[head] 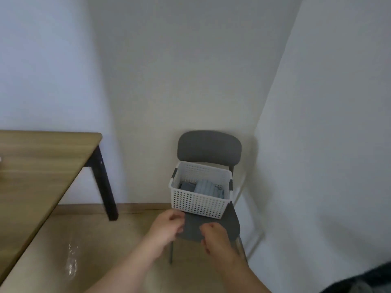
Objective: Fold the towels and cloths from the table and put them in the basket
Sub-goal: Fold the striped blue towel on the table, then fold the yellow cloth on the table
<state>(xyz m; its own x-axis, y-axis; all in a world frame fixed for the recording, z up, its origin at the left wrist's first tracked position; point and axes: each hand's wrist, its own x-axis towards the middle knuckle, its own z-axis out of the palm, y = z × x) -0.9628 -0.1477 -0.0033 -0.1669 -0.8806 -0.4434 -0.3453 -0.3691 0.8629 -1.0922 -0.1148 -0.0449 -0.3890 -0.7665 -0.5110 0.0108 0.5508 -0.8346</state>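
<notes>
A white perforated basket [198, 203] stands on the seat of a dark grey chair [209, 146] against the wall. Inside it lie folded cloths, a light blue one [206, 187] and a darker grey-blue one [187, 186]. Just in front of the basket, my left hand [167, 227] and my right hand [213, 235] each pinch one side of a folded dark grey cloth [192, 228]. The cloth hangs low over the front of the seat and its colour blends with it.
A wooden table [42, 166] with a black leg [103, 187] fills the left side, its corner well left of the chair. White walls close in behind and on the right of the chair. The floor is beige and glossy.
</notes>
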